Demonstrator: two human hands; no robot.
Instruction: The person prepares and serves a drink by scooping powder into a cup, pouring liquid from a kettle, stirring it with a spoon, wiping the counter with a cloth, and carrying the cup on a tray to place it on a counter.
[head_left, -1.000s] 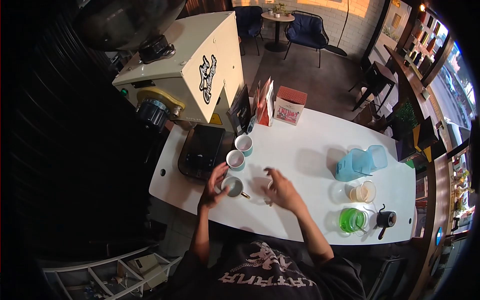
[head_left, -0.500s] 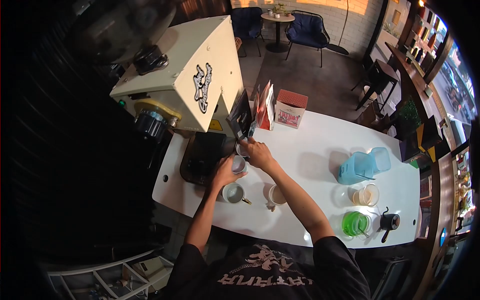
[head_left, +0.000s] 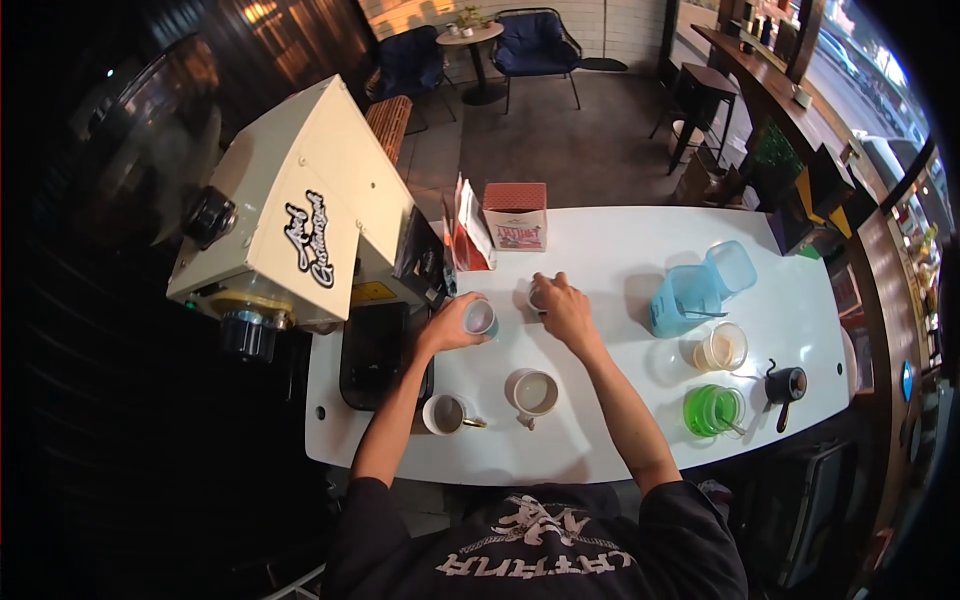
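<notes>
My left hand (head_left: 452,324) is wrapped round a small clear cup (head_left: 481,318), just right of the grinder's black tray. Gripped from above by my right hand (head_left: 566,310) is another small cup (head_left: 538,296), partly hidden by the fingers. It is over the white table in front of the cardboard box. Nearer my body are two mugs: a white mug with a gold handle (head_left: 444,414) below my left forearm, and a pale mug (head_left: 533,392) between my forearms, its handle towards me.
A cream coffee grinder (head_left: 300,210) stands at the left, with coffee bags (head_left: 468,235) and a cardboard box (head_left: 516,217) beside it. Across the white table (head_left: 600,235) at right are a blue container (head_left: 687,300), a cream-coloured cup (head_left: 722,347), a green jug (head_left: 712,411) and a small black pot (head_left: 786,384).
The view has shifted. My right hand has moved its cup away from the coffee bags, to the right. The two cups, close together before, are now farther apart.
</notes>
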